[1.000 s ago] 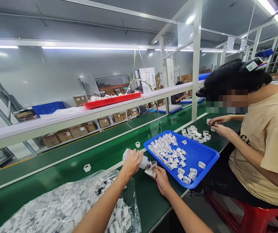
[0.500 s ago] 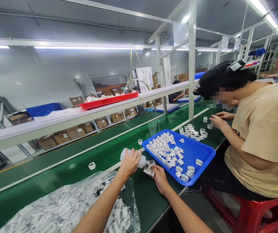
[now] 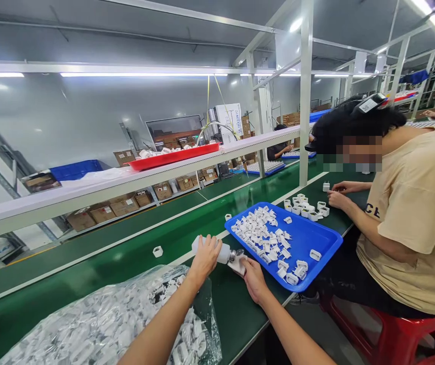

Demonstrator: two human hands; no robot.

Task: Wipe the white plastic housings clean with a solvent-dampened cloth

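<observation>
A white bottle with a clear nozzle lies tilted just left of the blue tray, nozzle toward a small white part. The left hand is wrapped shut around the bottle. The right hand pinches the part, fingers curled. Both forearms reach forward over the green bench; the left crosses above a bag of parts.

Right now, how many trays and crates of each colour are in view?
Blue tray by the right hand: 1
Red tray on the shelf: 1
Blue crate on the shelf: 1
Far blue trays down the line: 2, as far as can be told
Total: 5
</observation>
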